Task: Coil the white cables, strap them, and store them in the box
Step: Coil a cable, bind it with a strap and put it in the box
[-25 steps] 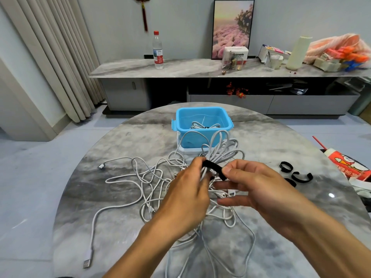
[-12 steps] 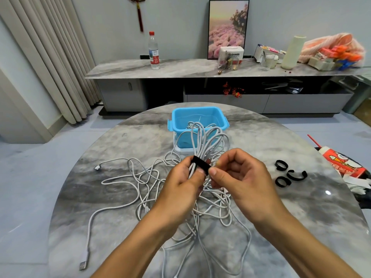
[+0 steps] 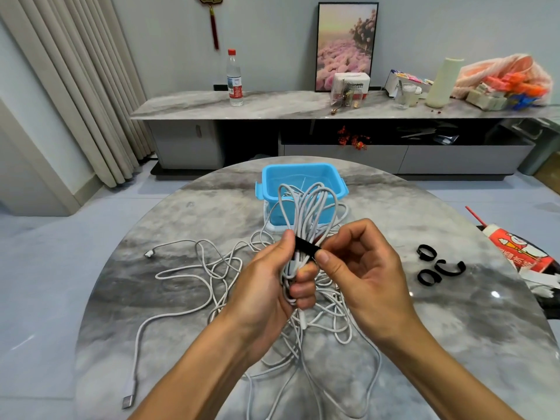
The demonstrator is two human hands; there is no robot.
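Some white cable (image 3: 289,194) lies inside the blue box (image 3: 269,194).

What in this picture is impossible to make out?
Head view only:
- Contents of the blue box: hidden by its wall and the coiled cable.
- Where the black strap ends: covered by the right hand.
- Coil's middle: inside the left hand.
- Packet: cut by the right edge.

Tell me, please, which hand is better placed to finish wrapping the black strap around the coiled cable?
The right hand: it pinches the thin black strap at its end, while the left hand grips the coiled white cable bundle.
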